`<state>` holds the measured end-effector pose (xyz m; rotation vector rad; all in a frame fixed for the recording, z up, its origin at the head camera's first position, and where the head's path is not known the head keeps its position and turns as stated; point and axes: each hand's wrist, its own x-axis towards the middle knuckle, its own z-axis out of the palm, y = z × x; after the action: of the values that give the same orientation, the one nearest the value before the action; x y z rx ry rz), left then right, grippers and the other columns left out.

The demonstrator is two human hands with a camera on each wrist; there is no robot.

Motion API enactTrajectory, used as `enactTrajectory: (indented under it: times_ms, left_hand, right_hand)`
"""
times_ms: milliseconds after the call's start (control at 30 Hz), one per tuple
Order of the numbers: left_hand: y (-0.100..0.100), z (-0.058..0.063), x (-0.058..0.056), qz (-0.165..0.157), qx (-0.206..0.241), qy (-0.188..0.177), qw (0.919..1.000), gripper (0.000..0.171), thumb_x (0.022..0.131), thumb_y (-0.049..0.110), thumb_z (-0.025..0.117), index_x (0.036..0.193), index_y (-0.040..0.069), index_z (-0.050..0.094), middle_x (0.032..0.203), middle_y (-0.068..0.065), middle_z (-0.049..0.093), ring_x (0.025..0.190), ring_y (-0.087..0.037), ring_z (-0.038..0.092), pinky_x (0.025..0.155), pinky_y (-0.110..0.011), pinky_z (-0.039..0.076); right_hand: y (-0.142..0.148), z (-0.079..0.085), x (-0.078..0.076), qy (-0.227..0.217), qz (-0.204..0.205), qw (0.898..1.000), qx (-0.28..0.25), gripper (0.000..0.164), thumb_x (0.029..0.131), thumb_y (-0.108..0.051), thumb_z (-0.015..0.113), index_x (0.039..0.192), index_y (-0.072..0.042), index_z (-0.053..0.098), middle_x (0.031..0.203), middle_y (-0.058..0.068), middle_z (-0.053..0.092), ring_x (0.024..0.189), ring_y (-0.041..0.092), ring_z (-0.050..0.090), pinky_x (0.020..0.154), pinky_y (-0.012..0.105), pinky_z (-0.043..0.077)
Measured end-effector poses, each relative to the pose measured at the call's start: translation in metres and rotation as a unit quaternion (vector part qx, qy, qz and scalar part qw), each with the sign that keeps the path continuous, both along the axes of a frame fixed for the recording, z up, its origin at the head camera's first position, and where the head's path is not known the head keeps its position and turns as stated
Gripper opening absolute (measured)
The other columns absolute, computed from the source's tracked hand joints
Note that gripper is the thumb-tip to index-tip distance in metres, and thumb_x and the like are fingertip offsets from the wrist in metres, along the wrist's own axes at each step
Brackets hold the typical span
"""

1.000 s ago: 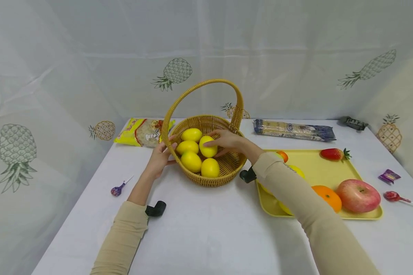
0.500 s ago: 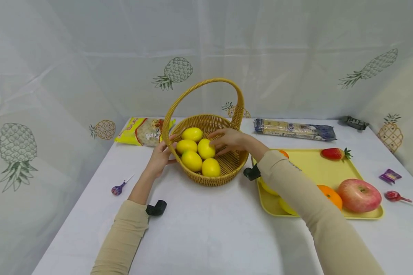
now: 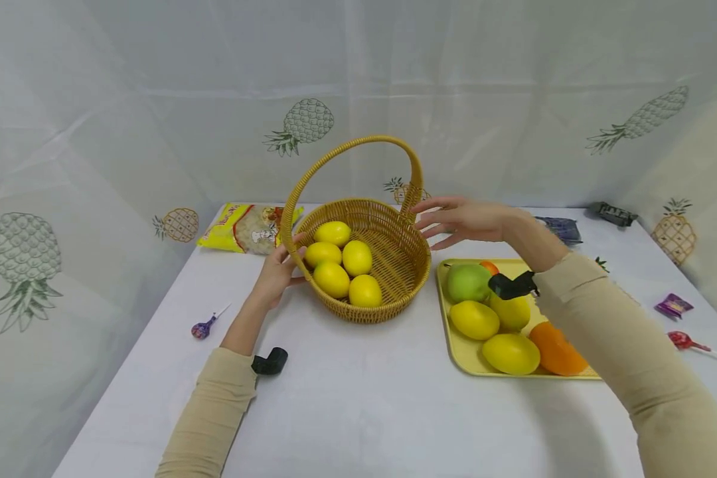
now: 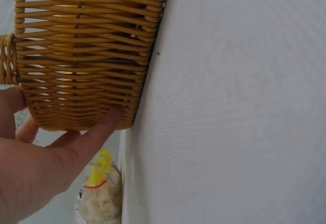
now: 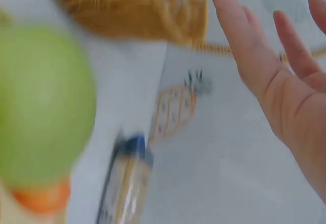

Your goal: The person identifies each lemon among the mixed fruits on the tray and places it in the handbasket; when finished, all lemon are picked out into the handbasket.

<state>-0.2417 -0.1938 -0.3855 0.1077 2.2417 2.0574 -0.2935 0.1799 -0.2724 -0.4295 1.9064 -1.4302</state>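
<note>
Left hand: grasping the basket at its left side, by the foot of the handle; in the left wrist view one finger lies along the outer weave, the others go behind the rim

Right hand: released, holding nothing, fingers spread and pointing toward the basket's right rim; contact with the rim or handle cannot be told

Wicker basket: upright on the white tablecloth, between the hands; arched handle standing up over it

Five lemons: inside the basket, gathered toward its left and front, some touching; the woven floor shows to their right

Yellow tray: right of the basket, apart from it, partly under the right sleeve; on it a green pear at the far left corner, a small orange-red fruit just behind it, three more lemons nearer the front, and an orange beside the front lemon

Behind: yellow snack bag left of the basket; long packet mostly hidden by the right hand and forearm in the head view, its blue end blurred in the right wrist view; dark wrapped item at the far right corner

Edges: purple lollipop left of the left forearm; purple wrapped candy and red lollipop right of the tray
</note>
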Motion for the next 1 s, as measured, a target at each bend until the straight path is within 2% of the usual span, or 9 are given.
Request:
enactTrajectory:
  times_ms: [133, 300, 467, 633, 833, 1000]
  left_hand:
    - [0.002, 0.007, 0.003, -0.003, 0.010, -0.011, 0.9999, 0.049, 0.105, 0.018, 0.045, 0.152, 0.010, 0.032, 0.157, -0.014, 0.020, 0.136, -0.037, 0.031, 0.094, -0.057, 0.047]
    - [0.004, 0.018, 0.008, -0.008, 0.012, -0.013, 0.9998, 0.049, 0.105, 0.013, 0.043, 0.152, 0.005, 0.030, 0.156, -0.019, 0.022, 0.136, -0.039, 0.031, 0.094, -0.060, 0.045]
    - [0.002, 0.008, 0.003, 0.000, 0.005, -0.013, 0.9999, 0.048, 0.105, 0.017, 0.044, 0.151, 0.010, 0.034, 0.155, -0.015, 0.025, 0.135, -0.036, 0.033, 0.093, -0.056, 0.047]
    - [0.000, 0.002, 0.000, 0.004, -0.006, -0.005, 1.0000, 0.048, 0.105, 0.021, 0.045, 0.152, 0.015, 0.035, 0.157, -0.011, 0.022, 0.136, -0.034, 0.033, 0.093, -0.053, 0.049]
    - [0.000, 0.002, 0.000, 0.000, -0.006, 0.002, 1.0000, 0.049, 0.105, 0.020, 0.044, 0.152, 0.013, 0.033, 0.157, -0.012, 0.022, 0.136, -0.034, 0.032, 0.093, -0.054, 0.048]
    - [0.000, 0.001, 0.000, -0.001, -0.007, 0.003, 1.0000, 0.049, 0.105, 0.020, 0.045, 0.152, 0.012, 0.033, 0.156, -0.013, 0.023, 0.136, -0.034, 0.033, 0.092, -0.053, 0.050]
  right_hand:
    - [0.039, -0.004, 0.005, 0.005, -0.020, 0.999, 0.026, 0.051, 0.103, -0.023, 0.050, 0.148, -0.006, 0.031, 0.142, 0.021, 0.039, 0.122, 0.030, 0.049, 0.098, 0.051, 0.046]
    - [0.085, -0.021, 0.016, -0.010, -0.029, 0.997, 0.071, 0.056, 0.103, -0.027, 0.049, 0.149, -0.003, 0.026, 0.146, 0.026, 0.033, 0.131, 0.040, 0.039, 0.100, 0.054, 0.043]
    - [0.115, -0.033, 0.029, -0.015, -0.033, 0.994, 0.098, 0.058, 0.103, -0.025, 0.049, 0.148, 0.001, 0.024, 0.147, 0.029, 0.029, 0.133, 0.046, 0.033, 0.098, 0.054, 0.045]
    - [0.126, -0.041, 0.042, -0.045, -0.022, 0.990, 0.129, 0.059, 0.102, -0.025, 0.051, 0.148, 0.001, 0.025, 0.149, 0.030, 0.028, 0.133, 0.046, 0.034, 0.097, 0.053, 0.046]
    - [0.122, -0.049, 0.055, -0.062, 0.012, 0.984, 0.166, 0.060, 0.099, -0.026, 0.057, 0.146, 0.002, 0.031, 0.145, 0.028, 0.034, 0.126, 0.039, 0.044, 0.094, 0.052, 0.049]
    - [0.118, -0.057, 0.062, -0.061, 0.025, 0.980, 0.186, 0.065, 0.095, -0.024, 0.064, 0.145, 0.001, 0.032, 0.146, 0.034, 0.025, 0.127, 0.044, 0.040, 0.092, 0.051, 0.051]
